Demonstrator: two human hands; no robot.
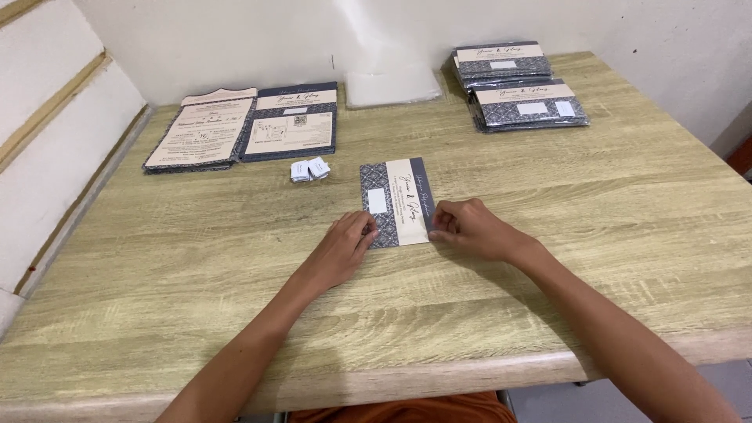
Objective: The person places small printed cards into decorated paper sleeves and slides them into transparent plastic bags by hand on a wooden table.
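Pale wood-grain laminate covers the broad rectangular table (196, 258), and wide bare room is left along its near edge and toward 3 o'clock. At the centre a flat rectangular card of cream paper with a dark blue patterned band (396, 202) is laid, well clear of every edge. Its lower left corner is touched by the left hand (343, 249), fingers loosely curled and pressed flat on it; its lower right edge is pinched by the right hand (470, 229), fingers bent inward. Small folded white paper slips (310, 169) lie near, at 10 o'clock. Two flat stacks of printed cards (244, 129) are kept at 11 o'clock, two wrapped stacks (517, 84) at 1 o'clock, thin clear sleeves (393, 88) at 12.
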